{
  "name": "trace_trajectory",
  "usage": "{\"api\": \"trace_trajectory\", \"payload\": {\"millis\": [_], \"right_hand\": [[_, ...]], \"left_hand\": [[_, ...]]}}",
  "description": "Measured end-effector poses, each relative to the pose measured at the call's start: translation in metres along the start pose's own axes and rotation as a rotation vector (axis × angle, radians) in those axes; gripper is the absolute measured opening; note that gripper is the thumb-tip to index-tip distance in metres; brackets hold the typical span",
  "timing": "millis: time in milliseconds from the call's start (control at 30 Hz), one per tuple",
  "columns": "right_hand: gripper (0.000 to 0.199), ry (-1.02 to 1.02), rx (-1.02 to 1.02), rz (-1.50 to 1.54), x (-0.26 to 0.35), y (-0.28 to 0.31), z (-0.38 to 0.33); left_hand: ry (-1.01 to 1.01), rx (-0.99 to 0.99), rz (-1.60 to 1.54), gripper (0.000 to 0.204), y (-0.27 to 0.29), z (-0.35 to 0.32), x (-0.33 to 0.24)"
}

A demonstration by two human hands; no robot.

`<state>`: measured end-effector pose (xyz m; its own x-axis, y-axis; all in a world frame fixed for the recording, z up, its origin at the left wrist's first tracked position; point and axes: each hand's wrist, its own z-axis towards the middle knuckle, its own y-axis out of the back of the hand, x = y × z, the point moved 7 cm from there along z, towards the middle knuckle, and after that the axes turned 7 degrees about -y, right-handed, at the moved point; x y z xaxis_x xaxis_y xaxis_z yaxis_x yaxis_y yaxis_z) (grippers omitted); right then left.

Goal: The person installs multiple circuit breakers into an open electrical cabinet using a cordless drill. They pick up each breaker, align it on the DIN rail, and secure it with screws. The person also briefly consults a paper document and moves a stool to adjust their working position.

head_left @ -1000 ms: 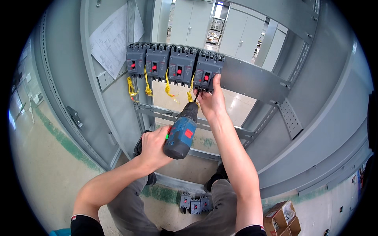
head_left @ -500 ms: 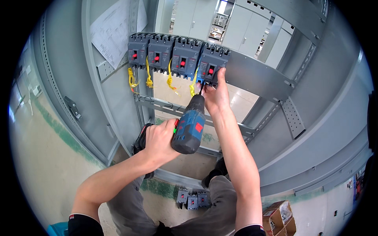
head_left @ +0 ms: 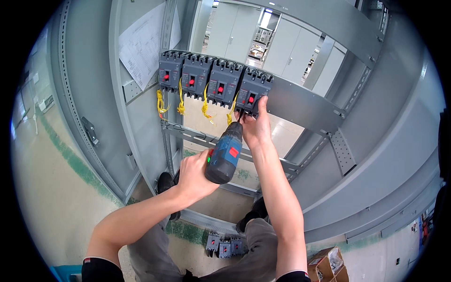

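Cordless drill point(head_left: 225, 152): our left hand point(head_left: 195, 174) gripped it, tip at rightmost breaker's point(head_left: 252, 96) lower edge; our right hand point(head_left: 256, 124) pinched there; open gap below.

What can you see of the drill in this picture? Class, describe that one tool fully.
The drill is a cordless tool with a dark blue-grey plastic body, a red patch on its side and a small green light near the grip. It points up and slightly right, its tip at the lower edge of the rightmost breaker. The left hand grips its handle from the left; the right hand sits at the tip, fingers on the breaker. The bit itself is hidden.
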<state>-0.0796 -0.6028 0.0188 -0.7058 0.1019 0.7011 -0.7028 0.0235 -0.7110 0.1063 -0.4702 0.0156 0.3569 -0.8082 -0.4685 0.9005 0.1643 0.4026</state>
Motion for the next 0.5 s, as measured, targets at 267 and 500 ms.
{"api": "trace_trajectory", "payload": {"millis": [267, 500], "right_hand": [[0.068, -0.045, 0.02, -0.091, 0.002, -0.003, -0.011], [0.076, -0.151, 0.079, 0.117, -0.001, 0.007, -0.001]], "left_hand": [[-0.167, 0.007, -0.182, 0.029, 0.016, -0.003, -0.05], [-0.157, -0.125, -0.166, 0.024, 0.008, 0.047, -0.031]]}}
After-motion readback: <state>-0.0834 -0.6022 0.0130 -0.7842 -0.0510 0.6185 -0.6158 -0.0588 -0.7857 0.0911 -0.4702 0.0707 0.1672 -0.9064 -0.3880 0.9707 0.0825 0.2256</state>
